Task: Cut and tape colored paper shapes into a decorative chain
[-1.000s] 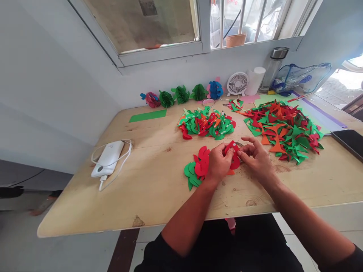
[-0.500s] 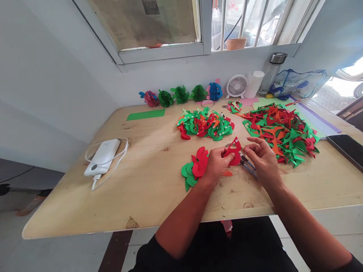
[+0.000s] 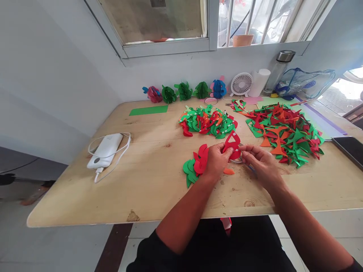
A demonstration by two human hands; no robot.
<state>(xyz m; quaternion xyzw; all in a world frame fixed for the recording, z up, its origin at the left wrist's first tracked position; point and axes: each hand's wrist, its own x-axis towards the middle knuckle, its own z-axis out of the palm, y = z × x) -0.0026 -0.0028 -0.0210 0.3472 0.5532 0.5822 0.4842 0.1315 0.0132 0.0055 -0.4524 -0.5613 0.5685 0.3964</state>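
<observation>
My left hand (image 3: 217, 158) pinches a red paper cutout (image 3: 233, 139) that has small white patches on it. The fingertips of my right hand (image 3: 258, 156) are closed at the cutout's right edge. Beneath the hands, a ring-shaped object (image 3: 236, 161) and part of a blue-grey tool lie on the table, mostly covered. Beside my left hand rest red cut paper shapes (image 3: 200, 160) and green ones (image 3: 189, 170). An orange paper piece (image 3: 228, 171) lies just below the held cutout.
Ahead is a pile of red and green cutouts (image 3: 208, 122); a heap of paper scraps (image 3: 283, 132) spreads to the right. Paper figures (image 3: 184, 91), a small fan (image 3: 241, 84) and a glass bottle (image 3: 276, 73) line the wall. A power bank (image 3: 105, 150) sits left, a phone (image 3: 350, 149) right.
My right hand has moved left, and its fingers have closed at the red cutout's edge. The cutout has turned slightly in my left hand. The whole view has shifted a little.
</observation>
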